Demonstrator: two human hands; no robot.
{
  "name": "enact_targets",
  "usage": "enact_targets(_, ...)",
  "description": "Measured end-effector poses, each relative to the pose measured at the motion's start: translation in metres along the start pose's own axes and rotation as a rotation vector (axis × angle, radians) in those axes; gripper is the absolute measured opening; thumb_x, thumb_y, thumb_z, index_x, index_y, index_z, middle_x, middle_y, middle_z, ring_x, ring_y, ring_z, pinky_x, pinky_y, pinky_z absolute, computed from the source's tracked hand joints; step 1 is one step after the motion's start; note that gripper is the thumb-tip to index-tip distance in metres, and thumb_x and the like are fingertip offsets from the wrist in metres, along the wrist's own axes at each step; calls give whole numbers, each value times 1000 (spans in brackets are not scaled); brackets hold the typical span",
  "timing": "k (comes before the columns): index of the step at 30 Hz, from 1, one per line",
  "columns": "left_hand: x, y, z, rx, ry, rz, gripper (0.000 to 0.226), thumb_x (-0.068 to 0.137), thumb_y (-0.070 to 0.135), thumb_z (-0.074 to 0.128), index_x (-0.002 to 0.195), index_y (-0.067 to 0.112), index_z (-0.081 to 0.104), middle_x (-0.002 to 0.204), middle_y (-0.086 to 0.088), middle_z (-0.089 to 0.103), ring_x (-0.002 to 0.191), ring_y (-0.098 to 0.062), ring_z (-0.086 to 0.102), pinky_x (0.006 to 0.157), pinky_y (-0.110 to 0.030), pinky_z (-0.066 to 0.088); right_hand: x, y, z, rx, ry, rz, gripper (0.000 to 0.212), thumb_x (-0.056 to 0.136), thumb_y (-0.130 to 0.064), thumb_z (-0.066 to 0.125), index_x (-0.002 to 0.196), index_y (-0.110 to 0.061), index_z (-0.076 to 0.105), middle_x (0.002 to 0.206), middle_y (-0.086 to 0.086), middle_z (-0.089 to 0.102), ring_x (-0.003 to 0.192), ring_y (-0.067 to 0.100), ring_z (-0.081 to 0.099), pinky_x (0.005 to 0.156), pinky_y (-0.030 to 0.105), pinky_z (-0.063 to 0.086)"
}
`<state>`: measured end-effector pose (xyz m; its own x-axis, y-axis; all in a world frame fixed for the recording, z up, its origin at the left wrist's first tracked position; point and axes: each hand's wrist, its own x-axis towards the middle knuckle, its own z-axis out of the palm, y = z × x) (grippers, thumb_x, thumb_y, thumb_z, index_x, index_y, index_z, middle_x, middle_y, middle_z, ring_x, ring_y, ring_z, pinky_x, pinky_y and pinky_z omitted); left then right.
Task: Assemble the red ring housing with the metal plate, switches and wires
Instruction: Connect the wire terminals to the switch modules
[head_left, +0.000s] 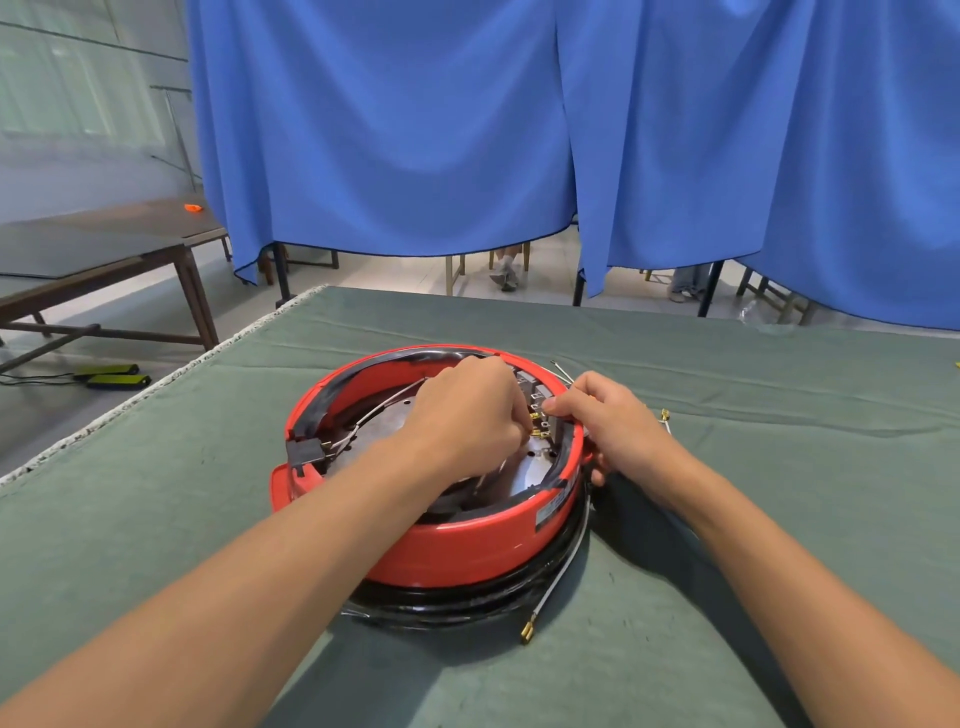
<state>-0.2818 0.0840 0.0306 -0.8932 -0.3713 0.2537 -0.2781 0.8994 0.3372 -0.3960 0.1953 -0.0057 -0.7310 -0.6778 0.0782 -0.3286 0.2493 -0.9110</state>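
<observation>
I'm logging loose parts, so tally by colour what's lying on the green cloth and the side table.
Red: 1, the ring housing
White: 1, the loose wire with a brass terminal by the housing
Orange: 1, a small object on the side table
Total: 3

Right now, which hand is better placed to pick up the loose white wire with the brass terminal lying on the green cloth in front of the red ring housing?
The right hand: the white wire trails out on its side, while the left hand works inside the red ring housing.

Red housing (467, 545) carries one label (555, 506) — unreadable (too blurred).
</observation>
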Motion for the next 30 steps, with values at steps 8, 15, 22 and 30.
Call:
enact_targets(8, -2, 7, 1, 58, 27, -25, 21, 75, 15, 64, 84, 28, 78, 85, 1, 73, 86, -25, 63, 65, -29, 43, 0, 0, 1, 3, 22, -4, 23, 84, -31, 61, 77, -16, 44, 40, -11, 50, 33, 5, 46, 32, 18, 35)
enact_targets(15, -2, 10, 1, 86, 26, -17, 24, 74, 14, 63, 85, 29, 78, 88, 0, 72, 85, -27, 64, 67, -31, 47, -1, -1, 1, -10, 19, -6, 22, 85, -32, 59, 79, -15, 46, 41, -10, 51, 35, 6, 48, 32, 20, 35)
enact_targets(22, -3, 9, 2, 82, 38, -15, 22, 77, 15, 63, 86, 29, 78, 89, 0, 73, 82, -26, 64, 71, -34, 52, -2, -3, 2, -2, 34, -3, 22, 84, -32, 60, 80, -15, 47, 45, -8, 50, 36, 6, 48, 33, 20, 34)
enact_targets(30, -3, 11, 3, 104, 52, -9, 20, 79, 16, 63, 88, 27, 77, 89, 0, 73, 82, -25, 64, 68, -32, 50, -4, -4, 2, -10, 24, -7, 22, 85, -33, 59, 82, -14, 47, 46, -7, 51, 37, 5, 50, 34, 20, 36)
